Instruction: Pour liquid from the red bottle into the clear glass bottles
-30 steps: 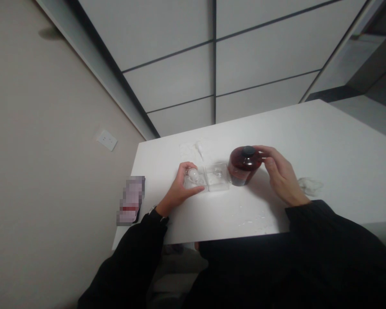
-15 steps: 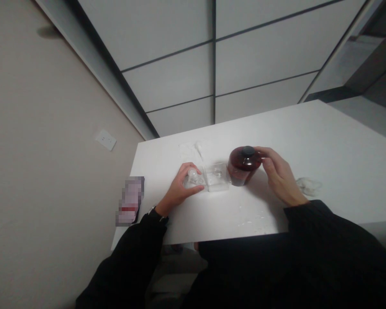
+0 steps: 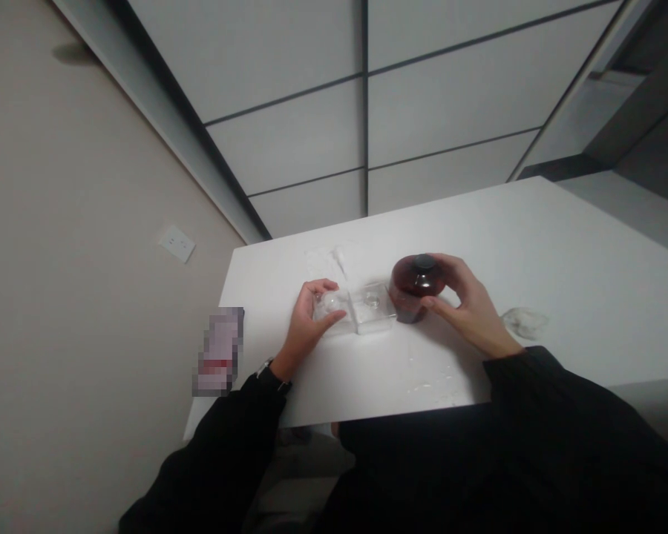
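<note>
A clear plastic box [image 3: 376, 317] with two halves lies on the white table [image 3: 334, 382], and a small round clear piece [image 3: 332, 302] sits in its left half. My left hand [image 3: 309, 319] curls around that left half, thumb in front and fingers behind. Just right of the box stands a dark reddish-brown bottle [image 3: 409, 293] with a black cap [image 3: 425, 262]. My right hand [image 3: 468, 302] grips the bottle from its right side, thumb across the front. The bottle's far side is hidden.
Behind the box lies a small white dropper-like item [image 3: 339, 258]. Crumpled clear plastic [image 3: 526, 323] rests to the right, and water drops [image 3: 431, 386] dot the front of the table. A blurred-out phone-like object [image 3: 220, 352] is at the left edge, near the wall.
My right hand has closed further around the bottle, its thumb coming forward across the front. My left hand keeps its place at the box. The whole view has shifted slightly.
</note>
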{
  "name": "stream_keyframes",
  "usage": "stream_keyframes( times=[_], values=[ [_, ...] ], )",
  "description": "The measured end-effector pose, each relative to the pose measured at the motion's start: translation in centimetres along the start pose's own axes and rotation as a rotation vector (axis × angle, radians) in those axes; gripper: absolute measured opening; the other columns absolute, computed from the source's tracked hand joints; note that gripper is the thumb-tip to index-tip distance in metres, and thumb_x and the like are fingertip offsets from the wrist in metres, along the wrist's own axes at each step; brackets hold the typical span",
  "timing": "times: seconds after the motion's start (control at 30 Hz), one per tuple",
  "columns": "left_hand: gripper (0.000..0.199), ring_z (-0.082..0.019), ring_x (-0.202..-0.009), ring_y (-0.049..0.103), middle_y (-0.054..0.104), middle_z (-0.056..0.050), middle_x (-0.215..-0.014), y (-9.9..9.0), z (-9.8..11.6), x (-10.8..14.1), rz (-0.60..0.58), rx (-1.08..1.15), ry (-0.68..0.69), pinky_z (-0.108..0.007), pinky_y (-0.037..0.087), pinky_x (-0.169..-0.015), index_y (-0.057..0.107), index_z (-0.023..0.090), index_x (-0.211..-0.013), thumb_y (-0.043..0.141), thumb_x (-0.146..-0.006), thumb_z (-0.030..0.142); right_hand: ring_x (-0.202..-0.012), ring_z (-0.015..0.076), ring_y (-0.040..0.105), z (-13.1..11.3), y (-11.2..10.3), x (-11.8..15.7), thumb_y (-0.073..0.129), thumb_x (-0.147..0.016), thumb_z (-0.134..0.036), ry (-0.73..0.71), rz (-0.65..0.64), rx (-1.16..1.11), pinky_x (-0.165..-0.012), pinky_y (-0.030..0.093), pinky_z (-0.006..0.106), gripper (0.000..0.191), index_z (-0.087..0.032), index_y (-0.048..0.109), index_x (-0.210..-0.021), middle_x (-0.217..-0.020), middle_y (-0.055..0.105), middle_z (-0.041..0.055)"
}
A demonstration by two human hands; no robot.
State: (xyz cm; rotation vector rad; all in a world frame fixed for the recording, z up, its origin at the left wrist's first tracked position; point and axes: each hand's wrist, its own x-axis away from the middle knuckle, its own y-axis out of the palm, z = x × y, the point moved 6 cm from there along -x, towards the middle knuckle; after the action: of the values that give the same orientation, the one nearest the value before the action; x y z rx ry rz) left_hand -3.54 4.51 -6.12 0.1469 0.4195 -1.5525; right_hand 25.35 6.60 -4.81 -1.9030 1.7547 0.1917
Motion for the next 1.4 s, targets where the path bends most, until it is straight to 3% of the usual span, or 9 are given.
stream_keyframes(
  times=[0.13,0.27,0.5,0.73,0.9,1.07,1.4],
  values=[
    [0.038,-0.025,-0.111,0.068,0.073,-0.008,-0.109,-0.2,-0.1,0.1,0.093,0.018,-0.038,-0.041,0.05,-0.104,0.059,0.023,-0.096,0.086,-0.08,0.044,-0.126,0.0313,0.066,0.2,0.0,0.0,0.082,-0.084,-0.049,0.018,-0.008,-0.036,-0.113,0.053,0.055,0.058,-0.029,0.06,-0.134,-0.138,0.067,0.0107],
    [0.032,-0.024,-0.11,0.069,0.074,-0.007,-0.11,-0.1,0.1,0.3,0.113,0.02,-0.048,-0.039,0.052,-0.102,0.061,0.022,-0.093,0.086,-0.077,0.035,-0.126,0.0315,0.066,0.6,0.1,-0.1,0.083,-0.083,-0.049,0.051,-0.016,-0.068,-0.114,0.051,0.056,0.059,-0.029,0.06,-0.134,-0.139,0.067,0.0104],
    [0.02,-0.025,-0.107,0.073,0.079,-0.01,-0.11,0.0,0.5,1.0,0.161,-0.101,-0.055,-0.038,0.055,-0.098,0.071,0.02,-0.089,0.08,-0.083,0.037,-0.125,0.0312,0.067,0.8,0.2,0.0,0.084,-0.082,-0.045,0.08,-0.02,-0.115,-0.113,0.052,0.057,0.058,-0.028,0.061,-0.133,-0.137,0.068,0.0105],
    [0.021,-0.028,-0.113,0.075,0.081,-0.012,-0.118,0.0,0.7,1.5,0.145,-0.132,-0.025,-0.045,0.055,-0.104,0.075,0.019,-0.097,0.079,-0.087,0.037,-0.122,0.0317,0.07,1.2,0.1,0.2,0.083,-0.082,-0.044,0.096,-0.017,-0.109,-0.113,0.053,0.057,0.056,-0.029,0.063,-0.133,-0.133,0.071,0.0093],
    [0.024,-0.026,-0.116,0.07,0.077,-0.011,-0.12,0.3,0.7,1.4,0.1,-0.138,0.012,-0.044,0.052,-0.104,0.067,0.021,-0.1,0.077,-0.088,0.039,-0.121,0.032,0.071,1.5,0.2,0.3,0.084,-0.081,-0.049,0.121,-0.029,-0.103,-0.113,0.053,0.059,0.059,-0.03,0.064,-0.134,-0.133,0.071,0.0088],
    [0.031,-0.025,-0.113,0.069,0.074,-0.011,-0.115,0.2,0.5,1.3,0.147,-0.107,0.01,-0.04,0.051,-0.098,0.057,0.022,-0.095,0.082,-0.083,0.037,-0.121,0.0321,0.071,1.3,0.1,0.4,0.083,-0.081,-0.051,0.103,-0.008,-0.091,-0.113,0.054,0.057,0.06,-0.029,0.065,-0.134,-0.134,0.072,0.0097],
    [0.025,-0.027,-0.121,0.071,0.077,-0.014,-0.126,0.1,1.2,2.0,0.156,-0.098,0.043,-0.05,0.052,-0.106,0.063,0.021,-0.089,0.08,-0.088,0.04,-0.107,0.0372,0.077,1.8,0.0,0.3,0.085,-0.079,-0.046,0.013,0.044,-0.079,-0.094,0.065,0.052,0.052,-0.035,0.073,-0.128,-0.122,0.078,0.0104]
  ],
)
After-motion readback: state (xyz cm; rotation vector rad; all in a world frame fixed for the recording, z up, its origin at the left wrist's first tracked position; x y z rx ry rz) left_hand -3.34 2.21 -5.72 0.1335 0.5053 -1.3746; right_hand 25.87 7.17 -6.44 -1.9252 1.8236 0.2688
